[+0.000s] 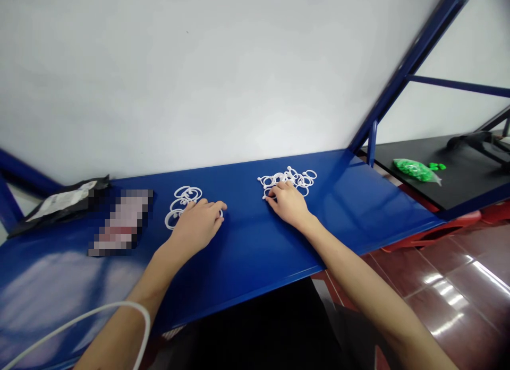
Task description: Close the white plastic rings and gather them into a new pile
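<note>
Over the blue table my left hand (197, 221) has a white plastic ring (221, 213) between thumb and index finger; the hand covers most of that ring. Just beyond its knuckles lies a small group of white rings with little round knobs (187, 192), partly hidden by the hand. My right hand (290, 203) rests at the near edge of a bigger, tangled pile of similar white rings (306, 180). Its thumb and index finger are drawn close together on a ring (266, 195) at the pile's left side, the fingertips partly hidden.
To the left lie a blurred-out flat item (125, 218) and a black plastic parcel (66, 200). A white cable (99, 308) loops across my left forearm. Beyond the blue frame at right, a bag of green pieces (414, 170) lies on a black table. A pale wall panel (223, 78) closes the back.
</note>
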Tool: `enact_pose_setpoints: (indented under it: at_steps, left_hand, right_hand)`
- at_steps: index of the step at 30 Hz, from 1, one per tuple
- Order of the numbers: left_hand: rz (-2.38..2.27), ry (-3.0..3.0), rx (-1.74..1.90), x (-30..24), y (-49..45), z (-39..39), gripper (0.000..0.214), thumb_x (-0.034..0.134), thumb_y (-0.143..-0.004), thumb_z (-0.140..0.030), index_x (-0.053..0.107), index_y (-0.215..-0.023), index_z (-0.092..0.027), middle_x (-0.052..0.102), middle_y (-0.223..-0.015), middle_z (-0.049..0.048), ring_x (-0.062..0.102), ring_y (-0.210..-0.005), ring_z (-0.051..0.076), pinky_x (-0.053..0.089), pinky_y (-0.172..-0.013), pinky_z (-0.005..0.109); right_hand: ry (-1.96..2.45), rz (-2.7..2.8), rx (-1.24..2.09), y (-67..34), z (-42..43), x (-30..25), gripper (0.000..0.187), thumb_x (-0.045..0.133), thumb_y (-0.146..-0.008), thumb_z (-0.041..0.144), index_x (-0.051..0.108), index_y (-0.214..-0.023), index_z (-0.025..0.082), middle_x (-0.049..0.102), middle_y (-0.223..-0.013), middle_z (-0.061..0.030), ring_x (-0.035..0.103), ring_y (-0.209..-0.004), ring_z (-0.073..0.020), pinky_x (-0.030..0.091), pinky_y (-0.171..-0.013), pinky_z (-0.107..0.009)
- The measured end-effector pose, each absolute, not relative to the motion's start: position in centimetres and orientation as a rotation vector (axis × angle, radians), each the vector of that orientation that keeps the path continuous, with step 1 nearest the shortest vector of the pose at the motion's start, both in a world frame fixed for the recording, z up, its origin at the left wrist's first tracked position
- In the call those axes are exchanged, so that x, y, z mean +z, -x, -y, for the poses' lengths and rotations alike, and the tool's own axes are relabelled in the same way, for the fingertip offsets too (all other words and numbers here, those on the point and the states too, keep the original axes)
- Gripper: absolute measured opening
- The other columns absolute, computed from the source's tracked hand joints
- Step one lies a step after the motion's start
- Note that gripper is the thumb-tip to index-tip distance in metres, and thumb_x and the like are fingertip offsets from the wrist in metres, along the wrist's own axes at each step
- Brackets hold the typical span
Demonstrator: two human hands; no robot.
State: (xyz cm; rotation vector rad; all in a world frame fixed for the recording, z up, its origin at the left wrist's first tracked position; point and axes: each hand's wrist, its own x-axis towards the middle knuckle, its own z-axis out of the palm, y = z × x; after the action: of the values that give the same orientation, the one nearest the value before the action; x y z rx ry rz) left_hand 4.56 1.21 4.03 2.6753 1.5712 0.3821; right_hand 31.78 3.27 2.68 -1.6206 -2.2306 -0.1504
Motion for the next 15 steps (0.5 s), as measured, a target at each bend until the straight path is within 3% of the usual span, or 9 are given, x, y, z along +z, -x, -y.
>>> enact_pose_setpoints:
  at_steps: [7,15]
  left_hand:
    - [-1.659,-2.561,0.414,4.8,-3.6,-1.6,0.02,0.051,-0.09,-0.022,0.069,-0.098,-0.025,0.075,-0.081,0.0038,0.068,-0.088,0.027,0.047,-0.08,0.04]
    - [-1.711,-2.61,0.713,5.5,-4.1,-1.5,0.021,0.049,-0.095,-0.027,0.068,-0.104,-0.022,0.075,-0.097,0.0079,0.064,-0.098,0.03,0.048,-0.084,0.043]
  right_hand:
    - [1.667,2.153,-0.229,-32.4,-3.2,2.9,0.013,0.065,-0.093,0.027,0.071,-0.091,0.016,0.068,-0.097,-0.013,0.057,-0.097,-0.0297,0.05,-0.086,-0.042]
    - [1.57,2.332,-0.144,-29.9,-2.3,2.7,0.021,0.052,-0.101,0.023,0.071,-0.101,0.013,0.067,-0.103,-0.0141,0.059,-0.097,-0.0269,0.049,-0.087,-0.039]
